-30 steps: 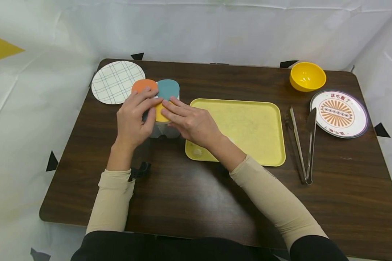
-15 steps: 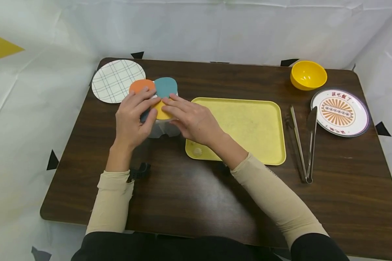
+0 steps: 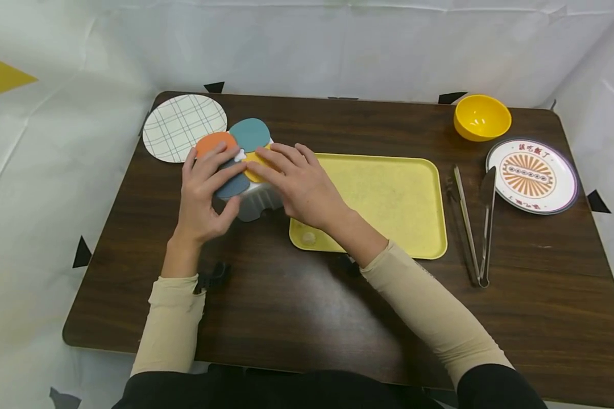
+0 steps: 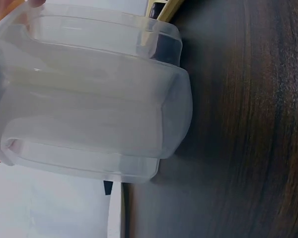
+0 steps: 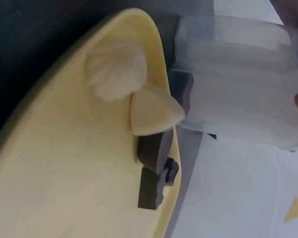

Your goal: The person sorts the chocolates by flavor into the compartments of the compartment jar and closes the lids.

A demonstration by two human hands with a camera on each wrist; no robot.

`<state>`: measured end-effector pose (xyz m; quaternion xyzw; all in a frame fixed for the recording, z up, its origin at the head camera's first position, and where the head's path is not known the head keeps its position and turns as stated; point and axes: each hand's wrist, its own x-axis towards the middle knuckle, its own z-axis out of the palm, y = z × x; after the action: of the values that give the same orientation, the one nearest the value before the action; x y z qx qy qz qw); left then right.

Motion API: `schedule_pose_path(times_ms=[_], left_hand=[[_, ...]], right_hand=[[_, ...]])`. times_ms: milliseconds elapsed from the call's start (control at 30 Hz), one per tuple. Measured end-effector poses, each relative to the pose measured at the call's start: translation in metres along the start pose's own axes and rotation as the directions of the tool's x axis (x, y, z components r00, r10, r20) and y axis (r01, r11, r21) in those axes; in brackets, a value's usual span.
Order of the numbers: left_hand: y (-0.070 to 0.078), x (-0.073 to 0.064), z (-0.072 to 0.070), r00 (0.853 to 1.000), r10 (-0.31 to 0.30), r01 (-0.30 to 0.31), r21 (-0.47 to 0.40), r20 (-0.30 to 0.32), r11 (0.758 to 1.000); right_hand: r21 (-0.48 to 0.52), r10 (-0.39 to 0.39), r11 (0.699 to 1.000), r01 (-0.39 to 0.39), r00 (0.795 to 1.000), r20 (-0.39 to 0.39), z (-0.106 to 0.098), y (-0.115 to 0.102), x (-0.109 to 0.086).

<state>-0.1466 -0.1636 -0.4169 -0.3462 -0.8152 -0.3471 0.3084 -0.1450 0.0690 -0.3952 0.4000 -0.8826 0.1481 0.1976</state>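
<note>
A translucent four-lobed container (image 4: 89, 99) stands on the table. Its lids are an orange lid (image 3: 213, 141), a teal lid (image 3: 251, 134), a yellow lid (image 3: 257, 170) and a blue lid (image 3: 233, 186). My left hand (image 3: 200, 196) lays its fingers over the orange and blue lids, thumb apart at the near side. From the other side, my right hand (image 3: 307, 184) rests its fingers on the yellow lid. In the right wrist view, a white shell-shaped piece (image 5: 116, 72), a white wedge-like piece (image 5: 155, 111) and dark brown pieces (image 5: 155, 151) lie near the tray's rim.
The yellow tray (image 3: 384, 204) lies right of the container. Tongs (image 3: 486, 233) lie beyond it, near a patterned plate (image 3: 552, 196) and a yellow bowl (image 3: 482, 119). A white checked plate (image 3: 176, 128) sits behind the container at the left.
The container has turned counterclockwise under my hands, so the blue lid shows more and the teal lid sits further left. My left thumb has moved off the lids.
</note>
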Motion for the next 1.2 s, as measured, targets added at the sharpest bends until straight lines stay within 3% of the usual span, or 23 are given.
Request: schedule_pose_path(times_ms=[133,233,467,733,833,1000,1200], left_hand=[[0.001,-0.001,-0.002,1.000,-0.003,0.002,0.037,0.017,0.999],[0.003,-0.002,-0.003,1.000,-0.012,0.010,0.077,0.026,0.997],[0.005,-0.001,-0.002,0.999,-0.038,0.037,0.168,0.000,0.985],[0.005,0.003,-0.003,1.000,-0.002,0.005,0.118,-0.024,0.993],[0.003,0.004,-0.005,1.000,0.003,-0.002,0.094,-0.009,0.996],[-0.002,0.002,-0.008,0.999,-0.009,0.007,0.071,0.034,0.997],[0.000,0.002,-0.006,1.000,-0.017,0.015,0.094,0.020,0.995]], right_hand=[[-0.012,-0.028,1.000,0.027,0.994,-0.105,0.003,-0.004,0.002],[-0.029,-0.037,0.999,0.033,0.990,-0.138,0.005,-0.004,0.003],[-0.062,0.013,0.998,-0.017,0.998,-0.068,0.003,0.001,0.002],[-0.078,0.079,0.994,-0.075,0.996,0.045,-0.001,0.009,0.001],[-0.045,0.072,0.997,-0.069,0.996,0.055,-0.002,0.010,0.001],[0.018,-0.014,1.000,0.014,1.000,-0.020,0.002,0.008,0.000],[0.040,-0.051,0.998,0.055,0.994,-0.095,0.006,0.008,0.000]])
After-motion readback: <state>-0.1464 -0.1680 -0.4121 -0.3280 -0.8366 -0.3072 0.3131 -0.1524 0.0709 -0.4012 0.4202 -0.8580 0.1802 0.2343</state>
